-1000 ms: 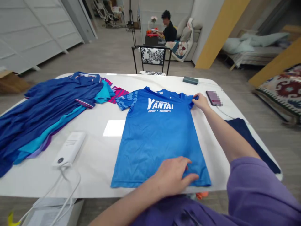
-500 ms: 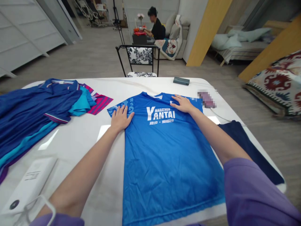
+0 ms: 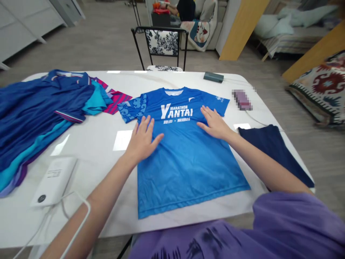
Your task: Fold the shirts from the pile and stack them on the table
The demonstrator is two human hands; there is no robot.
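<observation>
One blue shirt (image 3: pixel 185 158) (white lettering, faint creases) lies flat; left hand (image 3: pixel 142 140) and right hand (image 3: pixel 215 123) splay wide.

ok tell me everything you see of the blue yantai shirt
The blue shirt lies spread nearly flat, front up, on the white table, collar at the far end. The fabric looks thin and slightly shiny, lighter toward the hem, lightly wrinkled. White lettering reads MARATHON YANTAI, with smaller characters below; one short sleeve bears a wavy pattern. The left hand and right hand, both open, appear to rest on it.
</observation>
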